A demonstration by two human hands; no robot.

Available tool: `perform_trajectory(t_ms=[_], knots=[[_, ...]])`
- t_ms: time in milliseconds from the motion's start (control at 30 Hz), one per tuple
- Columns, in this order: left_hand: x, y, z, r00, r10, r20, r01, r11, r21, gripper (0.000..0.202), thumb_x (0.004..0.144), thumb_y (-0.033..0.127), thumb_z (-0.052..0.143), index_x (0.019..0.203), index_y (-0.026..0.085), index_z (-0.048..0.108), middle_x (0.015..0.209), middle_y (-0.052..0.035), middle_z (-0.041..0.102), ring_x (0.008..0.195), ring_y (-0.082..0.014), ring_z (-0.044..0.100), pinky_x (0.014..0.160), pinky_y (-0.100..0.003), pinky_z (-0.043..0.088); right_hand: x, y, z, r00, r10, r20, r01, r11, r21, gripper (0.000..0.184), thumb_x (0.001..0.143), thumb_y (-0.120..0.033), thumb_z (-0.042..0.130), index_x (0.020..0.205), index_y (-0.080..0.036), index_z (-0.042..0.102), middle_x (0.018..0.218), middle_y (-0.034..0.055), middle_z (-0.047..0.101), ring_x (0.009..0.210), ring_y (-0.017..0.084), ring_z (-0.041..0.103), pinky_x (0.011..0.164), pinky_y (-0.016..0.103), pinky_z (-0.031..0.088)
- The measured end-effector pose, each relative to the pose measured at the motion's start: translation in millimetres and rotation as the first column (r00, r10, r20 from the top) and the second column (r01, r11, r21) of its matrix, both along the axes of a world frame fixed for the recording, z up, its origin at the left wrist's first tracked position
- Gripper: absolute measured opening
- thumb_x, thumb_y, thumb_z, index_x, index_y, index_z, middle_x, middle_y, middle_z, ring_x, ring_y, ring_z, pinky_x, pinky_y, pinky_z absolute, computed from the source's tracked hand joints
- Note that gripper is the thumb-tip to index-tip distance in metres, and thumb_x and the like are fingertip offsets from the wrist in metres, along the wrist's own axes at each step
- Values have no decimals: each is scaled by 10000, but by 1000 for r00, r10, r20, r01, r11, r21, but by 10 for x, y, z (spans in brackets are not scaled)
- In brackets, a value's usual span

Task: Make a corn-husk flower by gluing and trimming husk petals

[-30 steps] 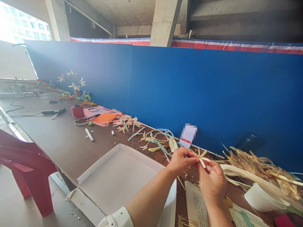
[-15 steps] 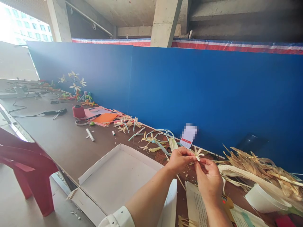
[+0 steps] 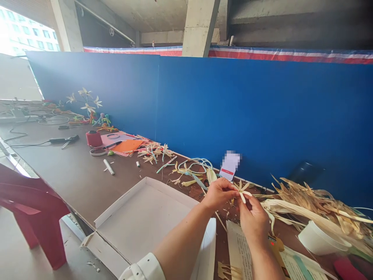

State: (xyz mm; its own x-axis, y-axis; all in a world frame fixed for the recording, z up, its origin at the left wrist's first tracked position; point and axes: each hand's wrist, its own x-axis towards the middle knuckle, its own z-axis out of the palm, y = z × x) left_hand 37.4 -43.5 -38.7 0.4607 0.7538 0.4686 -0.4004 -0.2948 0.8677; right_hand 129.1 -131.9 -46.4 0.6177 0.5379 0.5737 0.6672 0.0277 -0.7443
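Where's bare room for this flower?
Inside the white cardboard tray, left of the left hand; and on the brown tabletop between the red chair and white stick. Crowded: along the blue partition and right of the right hand, among dried husks.

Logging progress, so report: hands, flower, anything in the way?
Left hand, right hand: both pinching pale flower. Petals spread. White box nearby, not blocking.
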Motion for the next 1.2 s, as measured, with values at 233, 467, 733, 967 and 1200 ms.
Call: perform_trajectory(t_ms=[233, 467, 733, 967, 1200], knots=[[-16, -38, 31, 999, 23, -47, -22, 999, 36, 168, 666, 298, 770, 772, 172, 740, 759, -27, 594, 759, -134, 540, 739, -257, 444, -22, -11, 41, 998, -31, -51, 33, 999, 28, 399, 712, -521, 594, 862, -170, 711, 716, 87, 691, 698, 256, 623, 689, 364, 471], [-22, -39, 31, 996, -9, -85, 2, 997, -77, 326, 695, 453, 714, 818, 151, 729, 722, -23, 625, 667, -109, 528, 649, -234, 422, -16, -29, 48, 985, -121, -124, 127, 991, 38, 470, 686, -591, 642, 884, -172, 717, 717, 89, 699, 701, 268, 632, 694, 362, 472], [-90, -103, 118, 874, -471, -121, 412, 850, -328, 598, 693, 684, 581, 718, 95, 682, 550, -25, 584, 432, -53, 375, 459, -216, 240, 33, -28, -29, 993, -116, 4, 114, 987, 109, 430, 735, -527, 581, 892, -149, 714, 822, 118, 706, 769, 272, 634, 732, 381, 468], [-94, -90, 117, 893, -440, -94, 387, 857, -340, 436, 603, 543, 730, 647, 120, 634, 541, -1, 564, 470, -59, 393, 481, -220, 252, 18, -12, -65, 994, -50, -102, 59, 994, 92, 419, 706, -474, 627, 972, -159, 708, 878, 102, 712, 821, 267, 640, 752, 372, 477], [-137, -71, 158, 882, -468, -59, 423, 840, -338, 437, 680, 558, 660, 684, 121, 638, 620, -27, 626, 468, -59, 403, 469, -218, 247, 24, 10, -70, 993, -6, -117, 21, 991, 133, 403, 712, -490, 634, 949, -176, 724, 952, 117, 710, 854, 268, 643, 772, 383, 482]])
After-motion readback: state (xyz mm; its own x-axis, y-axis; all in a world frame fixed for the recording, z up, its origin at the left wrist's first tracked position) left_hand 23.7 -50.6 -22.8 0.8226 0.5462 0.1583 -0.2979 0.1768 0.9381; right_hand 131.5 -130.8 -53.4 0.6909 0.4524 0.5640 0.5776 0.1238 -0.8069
